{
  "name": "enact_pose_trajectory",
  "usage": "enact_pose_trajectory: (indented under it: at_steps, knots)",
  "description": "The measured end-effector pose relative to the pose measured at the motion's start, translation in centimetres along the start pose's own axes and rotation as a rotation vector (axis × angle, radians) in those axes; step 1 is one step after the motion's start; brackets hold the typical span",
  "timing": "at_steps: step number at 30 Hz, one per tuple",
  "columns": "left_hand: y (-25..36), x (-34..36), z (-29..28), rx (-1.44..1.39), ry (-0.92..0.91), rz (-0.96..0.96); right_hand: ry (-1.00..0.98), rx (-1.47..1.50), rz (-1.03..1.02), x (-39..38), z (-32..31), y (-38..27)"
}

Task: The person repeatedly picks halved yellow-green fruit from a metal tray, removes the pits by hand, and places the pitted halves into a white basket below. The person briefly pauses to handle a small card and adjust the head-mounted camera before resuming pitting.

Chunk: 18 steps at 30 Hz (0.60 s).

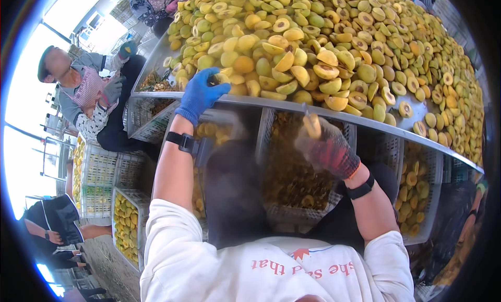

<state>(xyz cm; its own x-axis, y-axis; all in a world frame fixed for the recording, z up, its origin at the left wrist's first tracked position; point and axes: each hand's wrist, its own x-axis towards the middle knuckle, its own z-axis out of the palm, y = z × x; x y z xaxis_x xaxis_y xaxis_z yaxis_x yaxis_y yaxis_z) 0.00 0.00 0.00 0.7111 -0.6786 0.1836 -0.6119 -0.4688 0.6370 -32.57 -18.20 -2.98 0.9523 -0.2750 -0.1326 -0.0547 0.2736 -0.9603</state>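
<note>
My left hand [202, 93], in a blue glove, is at the metal table's front rim [313, 108], its fingers curled at the fruit pile [282, 57]; what they hold is unclear. My right hand [326, 148], in a blurred grey-and-red glove, grips a small metal tool [306, 109] below the rim, with a cut fruit piece [313, 124] at it. The pile is yellow-green halved fruit, many with brown centres. Between my knees, a crate [292, 171] holds brown bits.
Crates of fruit [415, 192] stand under the table and at left [128, 229]. A seated co-worker [88, 93] in grey sleeves and gloves is at my left; other people show at top [146, 4], lower left [44, 218] and right [464, 218].
</note>
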Motion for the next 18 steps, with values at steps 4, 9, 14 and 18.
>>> enact_pose_trajectory:
  at_steps: [4,9,14,18]
  knots:
    - [8.3,-3.7,0.3,-0.638,-0.236,-0.104,0.241,-0.332,-0.349,0.2,-0.3,2.5]
    - [17.5,-8.8,5.8,-1.018,-0.509,-0.106,0.341,-0.121,-0.642,1.9,1.8,2.2]
    - [20.9,-5.7,6.5,-0.834,-0.449,-0.015,0.485,0.184,-0.388,-0.4,0.5,-0.8]
    - [22.8,-4.6,7.5,-0.699,-0.475,-0.037,0.491,0.273,-0.378,-0.8,0.1,-2.3]
